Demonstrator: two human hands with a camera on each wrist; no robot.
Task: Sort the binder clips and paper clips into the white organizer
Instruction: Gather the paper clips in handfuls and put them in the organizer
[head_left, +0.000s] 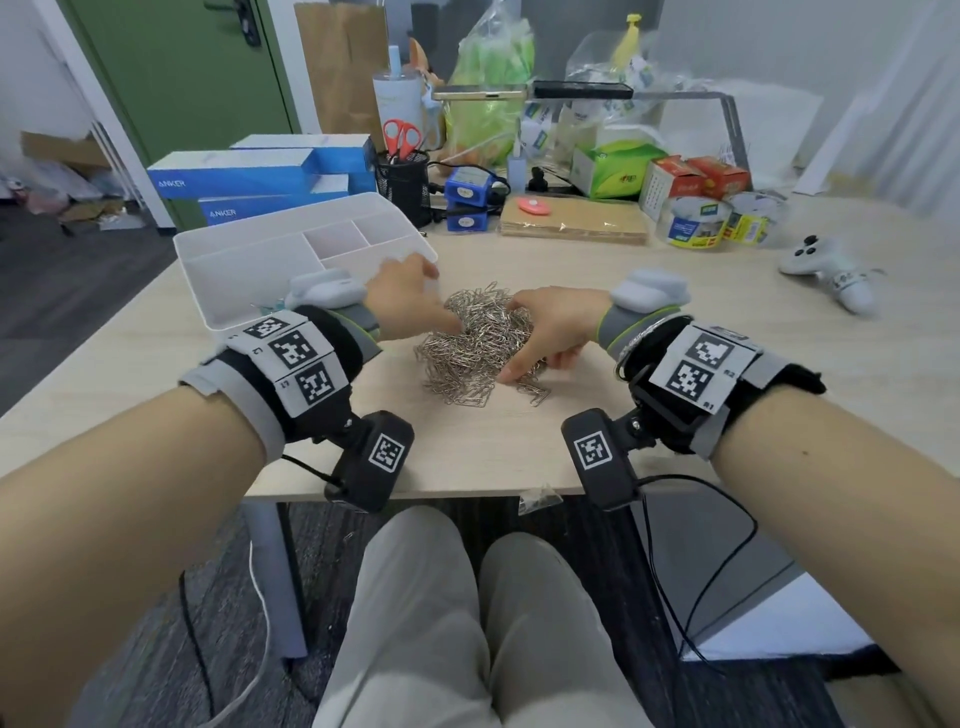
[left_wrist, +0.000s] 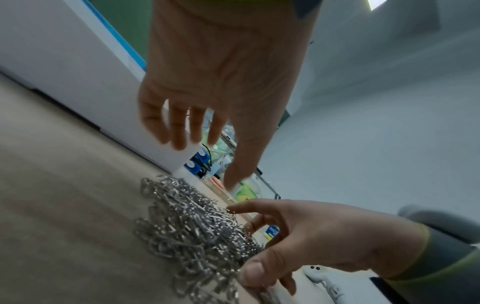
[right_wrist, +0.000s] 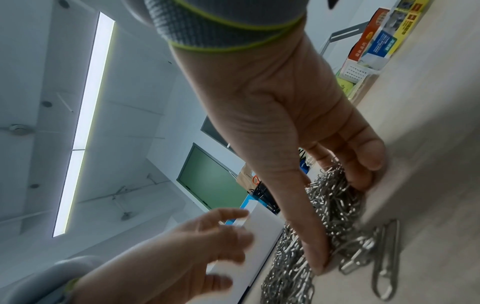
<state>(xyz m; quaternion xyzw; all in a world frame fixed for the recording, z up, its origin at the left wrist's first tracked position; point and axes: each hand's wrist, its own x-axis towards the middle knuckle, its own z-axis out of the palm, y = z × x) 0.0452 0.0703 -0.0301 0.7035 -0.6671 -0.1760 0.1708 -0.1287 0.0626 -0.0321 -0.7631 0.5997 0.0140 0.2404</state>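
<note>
A heap of silver paper clips (head_left: 475, 358) lies on the wooden table (head_left: 675, 353) in front of me. My right hand (head_left: 519, 338) claws into its right side, with thumb and curled fingers gripping a bunch of clips (right_wrist: 335, 207). My left hand (head_left: 436, 301) hovers over the heap's left edge, fingers loose and spread, holding nothing. The white organizer (head_left: 249, 249) stands just left of the heap, close behind my left hand. Its far small compartments look bare, and my left wrist hides its near part. A few loose clips (right_wrist: 384, 259) lie at the heap's near edge.
Blue Anker boxes (head_left: 249, 176) stand behind the organizer. A black mesh pen cup (head_left: 402, 182) with red scissors, a brown pad (head_left: 576, 223), tape rolls (head_left: 696, 221) and cartons crowd the table's back. A white game controller (head_left: 826, 270) lies at the right. A small bag (head_left: 537, 499) sits on the front edge.
</note>
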